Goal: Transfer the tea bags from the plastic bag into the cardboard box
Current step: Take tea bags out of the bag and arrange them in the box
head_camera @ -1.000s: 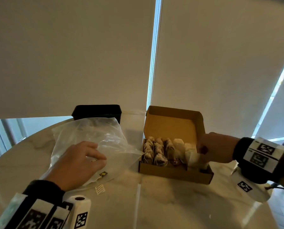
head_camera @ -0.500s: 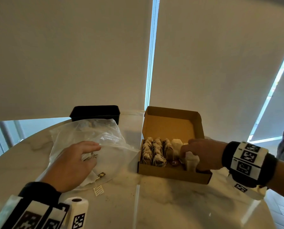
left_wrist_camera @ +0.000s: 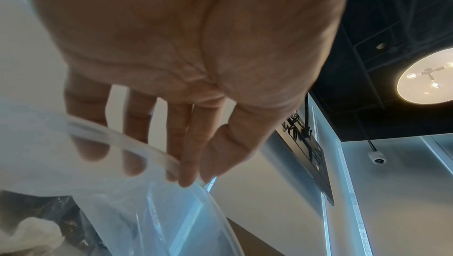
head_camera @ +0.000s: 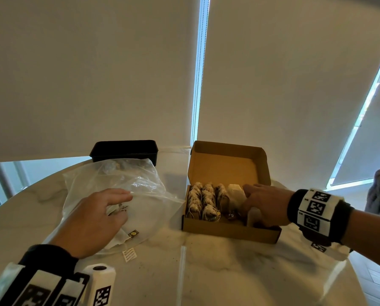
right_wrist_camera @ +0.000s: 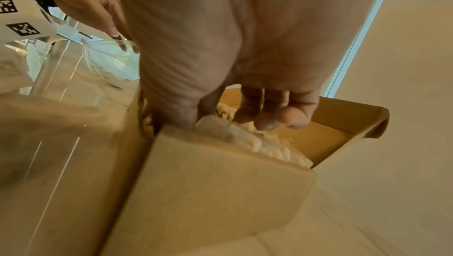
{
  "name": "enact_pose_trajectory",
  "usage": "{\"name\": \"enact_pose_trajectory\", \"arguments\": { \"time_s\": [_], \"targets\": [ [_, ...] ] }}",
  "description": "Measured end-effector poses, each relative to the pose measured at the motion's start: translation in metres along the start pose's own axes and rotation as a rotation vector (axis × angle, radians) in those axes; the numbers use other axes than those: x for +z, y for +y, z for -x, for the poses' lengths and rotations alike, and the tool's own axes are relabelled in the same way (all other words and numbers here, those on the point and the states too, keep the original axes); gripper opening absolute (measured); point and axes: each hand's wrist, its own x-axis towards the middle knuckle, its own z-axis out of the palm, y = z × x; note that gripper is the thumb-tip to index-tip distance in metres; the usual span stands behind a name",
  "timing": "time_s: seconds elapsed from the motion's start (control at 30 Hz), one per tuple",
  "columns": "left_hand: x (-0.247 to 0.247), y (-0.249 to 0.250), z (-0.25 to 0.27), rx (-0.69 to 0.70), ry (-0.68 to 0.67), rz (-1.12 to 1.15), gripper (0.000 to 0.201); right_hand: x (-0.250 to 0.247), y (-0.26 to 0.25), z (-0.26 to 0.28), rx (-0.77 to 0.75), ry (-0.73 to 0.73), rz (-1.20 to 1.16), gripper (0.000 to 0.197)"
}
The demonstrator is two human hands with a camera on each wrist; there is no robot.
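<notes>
The right hand [head_camera: 265, 205] sits in the cardboard box's [head_camera: 228, 231] right end, thumb and fingers around a tea bag [right_wrist_camera: 228, 134]; the left hand [head_camera: 91, 219] pinches the plastic bag's [head_camera: 140, 195] rim on the counter [head_camera: 228, 272]; crowding could topple the standing rows.
</notes>
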Motion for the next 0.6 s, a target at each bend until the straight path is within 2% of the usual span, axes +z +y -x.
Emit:
{"name": "enact_pose_trajectory", "arguments": {
  "time_s": [0.4,0.6],
  "targets": [
    [0.0,0.003,0.001,-0.02,-0.017,-0.005,0.037,0.01,0.005,0.006,0.026,0.037,-0.043,0.031],
    [0.0,0.004,0.002,-0.02,-0.022,-0.01,0.037,0.009,0.011,0.005,0.057,0.077,-0.09,0.05]
  ]
}}
